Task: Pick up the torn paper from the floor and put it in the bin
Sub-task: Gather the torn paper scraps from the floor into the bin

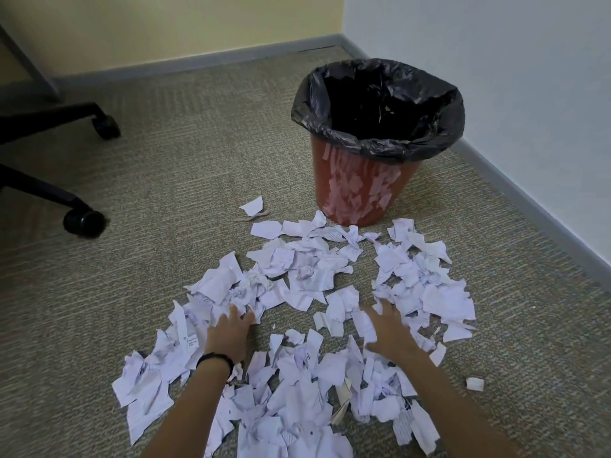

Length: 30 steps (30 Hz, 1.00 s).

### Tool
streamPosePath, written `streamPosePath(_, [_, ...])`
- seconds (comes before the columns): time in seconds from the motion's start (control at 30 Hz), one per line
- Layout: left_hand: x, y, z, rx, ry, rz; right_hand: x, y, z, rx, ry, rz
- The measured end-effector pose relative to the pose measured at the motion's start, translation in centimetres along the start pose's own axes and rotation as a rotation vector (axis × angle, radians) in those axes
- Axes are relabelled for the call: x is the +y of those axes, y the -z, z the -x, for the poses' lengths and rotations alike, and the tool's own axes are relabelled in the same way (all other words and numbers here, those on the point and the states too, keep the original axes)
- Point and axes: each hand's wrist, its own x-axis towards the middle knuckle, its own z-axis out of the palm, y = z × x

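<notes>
Carpet meets skirting near the bin, torn paper just beside it.

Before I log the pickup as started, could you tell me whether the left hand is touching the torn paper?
Touching. The head view shows the left hand with its fingertips sunk among the torn paper, with no gap visible.

A single wide view from the person's head looks forward and down at the nearby floor, the bin farther ahead.
</notes>
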Motion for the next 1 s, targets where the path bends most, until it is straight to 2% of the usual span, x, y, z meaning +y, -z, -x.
streamPosePath(0.1, [-1.4, 0.1, 0.3, 0.325, -0.055, 0.058, -0.4, 0.1, 0.5, 0.134, -0.006, 0.049])
streamPosePath(0.17, [-2.7, -0.2, 0.7, 0.365, 0.011, 0.047, -0.6, 0.5, 0.7, 0.195, -0.01, 0.025])
streamPosePath(0.23, [-3.6, -0.8, 1.3, 0.38, 0.123, 0.144, -0.8, 0.7, 0.8, 0.228, -0.013, 0.0])
streamPosePath(0.43, [-4.6, -2.7, 2.0, 0.219, 0.324, 0.292, -1.0, 2.0, 0.8, 0.234, -0.001, -0.078])
streamPosePath(0.57, [-4.3, -3.0, 1.7, 0.201, 0.321, 0.388, -1.2, 3.0, 0.7, 0.232, 0.028, -0.209])
streamPosePath(0.73, [-3.8, -2.9, 1.6, 0.208, 0.286, 0.384, -2.0, 6.1, 0.8, 0.243, 0.001, -0.318])
streamPosePath(0.87, [-3.9, -2.7, 1.9, 0.184, 0.251, 0.317, -3.0, 9.7, 1.4, 0.23, -0.039, -0.543])
streamPosePath(1.0, [-3.6, -2.2, 2.2, 0.203, 0.223, 0.302, -4.5, 14.2, 4.0, 0.126, 0.012, -1.009])
